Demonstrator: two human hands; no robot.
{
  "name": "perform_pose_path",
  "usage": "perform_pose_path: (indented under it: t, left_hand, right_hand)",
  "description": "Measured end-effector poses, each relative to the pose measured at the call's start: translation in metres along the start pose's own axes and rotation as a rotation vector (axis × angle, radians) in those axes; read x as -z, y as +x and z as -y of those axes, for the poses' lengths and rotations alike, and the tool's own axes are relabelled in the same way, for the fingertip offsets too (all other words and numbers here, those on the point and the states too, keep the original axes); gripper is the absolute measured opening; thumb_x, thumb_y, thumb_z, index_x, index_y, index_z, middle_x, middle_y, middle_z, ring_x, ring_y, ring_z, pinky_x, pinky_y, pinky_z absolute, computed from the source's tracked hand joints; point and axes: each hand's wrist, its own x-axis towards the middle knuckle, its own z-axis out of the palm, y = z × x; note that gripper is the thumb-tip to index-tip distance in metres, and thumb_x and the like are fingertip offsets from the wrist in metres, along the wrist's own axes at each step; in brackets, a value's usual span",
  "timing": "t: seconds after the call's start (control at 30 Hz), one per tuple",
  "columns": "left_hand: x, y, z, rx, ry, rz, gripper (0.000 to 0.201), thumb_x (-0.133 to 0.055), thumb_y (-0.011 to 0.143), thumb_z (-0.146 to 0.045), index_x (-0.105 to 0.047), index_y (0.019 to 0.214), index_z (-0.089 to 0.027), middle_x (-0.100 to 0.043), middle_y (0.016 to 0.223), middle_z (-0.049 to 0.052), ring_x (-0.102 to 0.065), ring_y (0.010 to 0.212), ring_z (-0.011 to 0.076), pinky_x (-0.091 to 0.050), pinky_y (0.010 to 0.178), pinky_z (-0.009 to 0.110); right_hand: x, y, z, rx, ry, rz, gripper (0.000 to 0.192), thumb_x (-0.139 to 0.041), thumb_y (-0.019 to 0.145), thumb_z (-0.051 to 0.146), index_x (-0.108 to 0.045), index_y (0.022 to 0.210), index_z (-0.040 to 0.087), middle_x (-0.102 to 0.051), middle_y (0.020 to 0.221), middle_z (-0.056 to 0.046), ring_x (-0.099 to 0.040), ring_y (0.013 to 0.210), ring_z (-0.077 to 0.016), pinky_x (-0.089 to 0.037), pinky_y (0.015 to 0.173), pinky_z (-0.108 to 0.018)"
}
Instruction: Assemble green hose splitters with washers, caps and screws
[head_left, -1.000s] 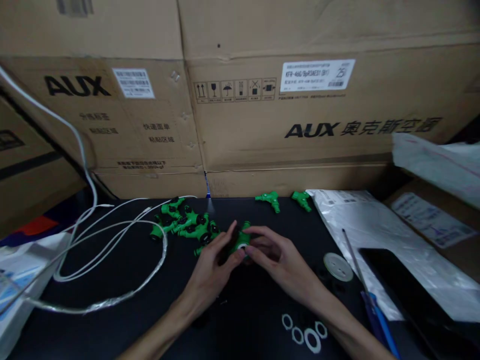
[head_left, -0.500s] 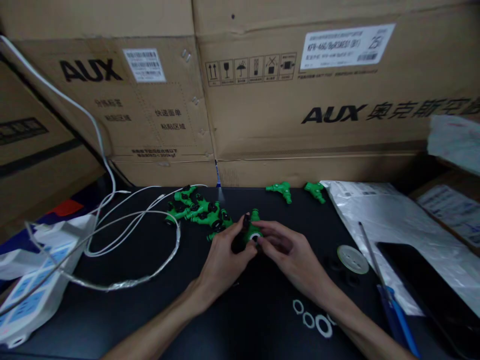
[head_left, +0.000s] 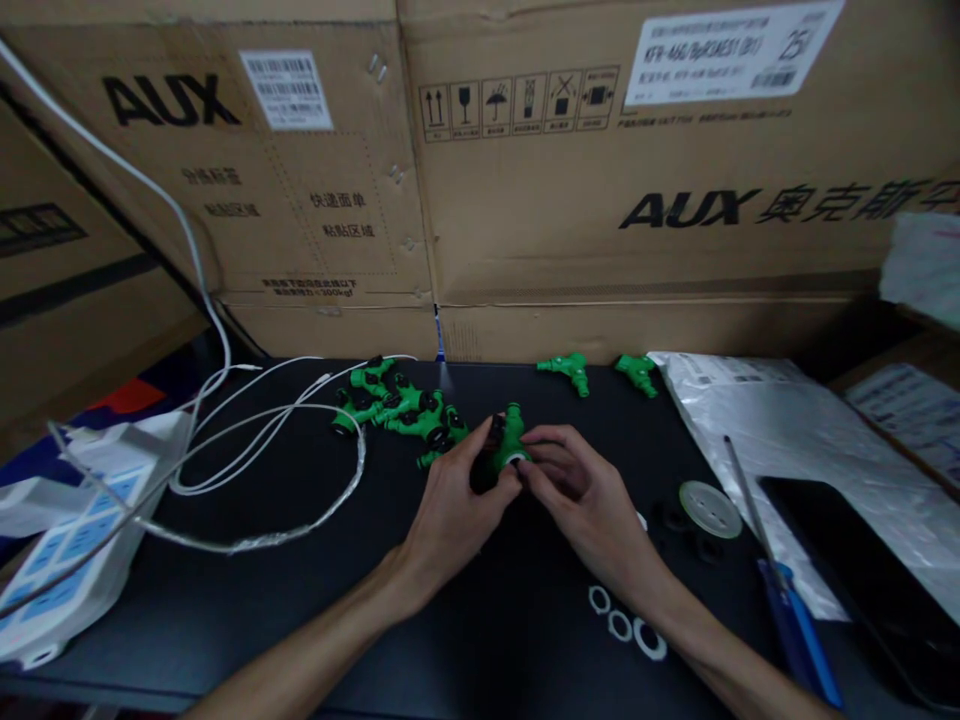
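Observation:
A green Y-shaped hose splitter (head_left: 513, 430) with black parts is held over the middle of the table. My left hand (head_left: 454, 500) grips it from the left, thumb near the lower opening. A pale ring shows at that opening. The fingers of my right hand (head_left: 583, 486) close against the splitter's right side and opening; anything small between those fingertips is hidden. Just left of my left hand lies a pile of green splitters with black fittings (head_left: 405, 405). Several white ring washers (head_left: 619, 626) lie below my right wrist.
Two green splitters (head_left: 571, 370) lie near the cardboard box (head_left: 525, 230). At right are a round disc (head_left: 709, 508), black rings (head_left: 706, 547), a blue screwdriver (head_left: 799, 625), a phone (head_left: 847, 570) and a silver bag (head_left: 780, 430). White cables (head_left: 262, 545) and a power strip (head_left: 82, 560) occupy the left.
The camera view has shifted slightly, moving the background in the picture. Both hands stay on the splitter, and its ringed opening now appears more covered by the fingers.

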Motion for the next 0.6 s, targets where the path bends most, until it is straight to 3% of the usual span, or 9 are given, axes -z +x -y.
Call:
perform_pose_path:
  t: [0.17,0.4,0.6]
  left_hand:
    - [0.001,-0.002,-0.001,0.018,-0.065,0.01,0.051,-0.059,0.096,-0.038,-0.054,0.143,-0.017,-0.067,0.135,0.012,-0.065,0.12,0.0279,-0.048,0.107,0.043]
    - [-0.004,-0.008,-0.003,0.017,-0.034,-0.016,0.052,-0.054,0.098,-0.038,-0.049,0.143,-0.014,-0.058,0.145,0.016,-0.055,0.135,0.0283,-0.039,0.115,0.045]
    - [-0.005,-0.011,-0.001,-0.024,0.014,-0.021,0.051,-0.051,0.1,-0.038,-0.044,0.145,-0.015,-0.059,0.142,0.016,-0.057,0.131,0.0271,-0.041,0.113,0.044]
  right_hand:
    - [-0.003,-0.001,0.002,0.046,0.008,-0.014,0.02,-0.064,0.093,0.037,-0.057,0.104,0.023,-0.07,0.101,-0.004,-0.072,0.092,-0.0147,-0.06,0.083,-0.027]
    - [-0.004,-0.008,-0.003,0.085,-0.04,-0.003,0.013,-0.06,0.097,0.035,-0.055,0.097,0.023,-0.067,0.091,-0.001,-0.069,0.085,-0.0126,-0.056,0.077,-0.023]
    - [-0.005,-0.011,-0.004,0.108,-0.069,0.002,0.016,-0.06,0.097,0.037,-0.055,0.093,0.022,-0.068,0.09,-0.002,-0.069,0.083,-0.013,-0.056,0.074,-0.023]
